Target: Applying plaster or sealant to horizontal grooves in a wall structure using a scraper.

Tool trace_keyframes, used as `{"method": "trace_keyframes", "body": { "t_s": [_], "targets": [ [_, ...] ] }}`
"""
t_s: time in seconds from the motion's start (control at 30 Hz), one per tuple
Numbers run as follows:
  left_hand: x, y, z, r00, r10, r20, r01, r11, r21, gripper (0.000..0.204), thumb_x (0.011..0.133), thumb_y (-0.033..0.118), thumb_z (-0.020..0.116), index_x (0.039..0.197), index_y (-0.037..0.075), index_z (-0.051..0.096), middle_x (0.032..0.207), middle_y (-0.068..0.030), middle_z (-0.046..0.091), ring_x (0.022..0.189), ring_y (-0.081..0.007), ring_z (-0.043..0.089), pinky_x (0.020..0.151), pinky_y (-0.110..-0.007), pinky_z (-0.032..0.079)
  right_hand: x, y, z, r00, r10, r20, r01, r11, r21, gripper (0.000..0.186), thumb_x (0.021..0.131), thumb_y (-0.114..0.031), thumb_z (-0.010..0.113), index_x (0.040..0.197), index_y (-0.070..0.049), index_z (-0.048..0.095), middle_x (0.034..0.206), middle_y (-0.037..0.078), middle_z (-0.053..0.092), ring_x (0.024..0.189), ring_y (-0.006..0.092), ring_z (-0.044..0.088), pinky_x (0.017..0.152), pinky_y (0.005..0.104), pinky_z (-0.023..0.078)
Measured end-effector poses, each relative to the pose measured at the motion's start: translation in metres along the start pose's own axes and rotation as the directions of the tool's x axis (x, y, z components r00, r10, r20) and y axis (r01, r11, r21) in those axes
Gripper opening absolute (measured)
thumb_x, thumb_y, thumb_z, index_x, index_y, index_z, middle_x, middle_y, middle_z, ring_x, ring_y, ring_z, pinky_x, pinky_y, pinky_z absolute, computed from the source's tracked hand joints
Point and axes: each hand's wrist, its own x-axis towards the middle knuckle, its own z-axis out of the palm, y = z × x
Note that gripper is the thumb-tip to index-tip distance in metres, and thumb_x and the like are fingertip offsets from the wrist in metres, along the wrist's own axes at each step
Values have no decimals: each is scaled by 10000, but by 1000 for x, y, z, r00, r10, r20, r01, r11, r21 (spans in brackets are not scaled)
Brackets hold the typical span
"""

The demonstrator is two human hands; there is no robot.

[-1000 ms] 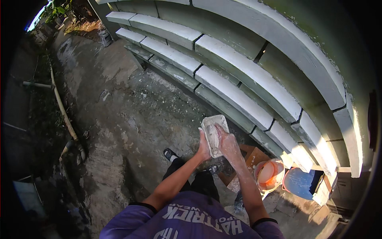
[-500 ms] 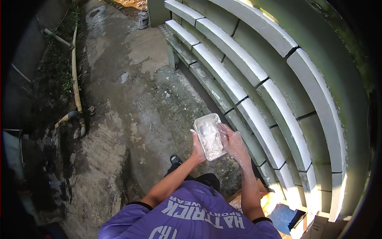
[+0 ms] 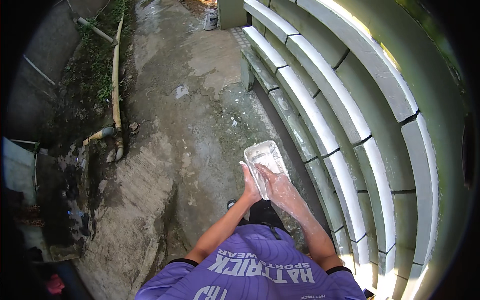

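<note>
A shallow, clear plastic tray (image 3: 274,150) is held out in front of my body, its inside smeared with white paste (image 3: 270,161). My left hand (image 3: 251,185) grips the tray along its left side, fingers under it and a white-tipped thumb at the rim. Over the tray's near half lies my right hand (image 3: 281,190), coated in white up to the wrist and forearm. One digit of it points to the upper left across the paste. The other fingers curl down into the tray; what they hold, if anything, is hidden.
Curved concrete tiers (image 3: 320,130) with white-coated tops rise on the right. Wet, rough concrete ground (image 3: 200,120) runs ahead. A pale pipe (image 3: 116,85) lies along the left edge, beside plants. A broken slab (image 3: 135,205) sits at lower left, and a sack (image 3: 211,19) stands far off.
My right hand has moved from the tray's right side inward and nearer to me, over the paste. The view has shifted left, and the tray is tilted a little differently.
</note>
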Motion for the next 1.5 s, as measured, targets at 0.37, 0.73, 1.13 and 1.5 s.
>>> {"method": "trace_keyframes", "body": {
  "t_s": [0.37,0.73,1.13,1.5],
  "targets": [
    [86,62,64,984,176,-30,-178,981,-81,902,870,764,139,1404,79,383,1317,-149,522,1179,-324,531,1041,-455,405,138,12,-74,953,-285,102,272,954,124,423,831,-20,480,1250,-11,539,919,292,624,824,446,620,742,454,506],
    [139,90,90,954,298,-40,-300,944,-133,852,898,724,135,1447,106,344,1425,-100,446,1275,-301,466,1080,-446,370,225,42,-85,979,-203,-4,202,977,59,430,869,-44,450,1294,-40,514,834,309,611,744,455,620,671,515,490],
    [177,157,62,996,93,2,-93,995,39,846,903,724,143,1424,94,359,1359,-112,487,1232,-292,488,1071,-421,373,263,-10,-47,993,-65,100,66,998,-11,429,877,-35,435,1295,-72,520,847,316,598,759,468,601,697,524,477],
    [204,242,64,999,-24,40,24,1000,21,847,895,737,162,1371,87,420,1265,-113,545,1146,-281,540,1026,-420,413,318,-46,-13,998,16,-67,-16,1000,13,430,860,-33,446,1284,-44,516,919,302,607,828,461,604,739,514,473]
  ]
}}
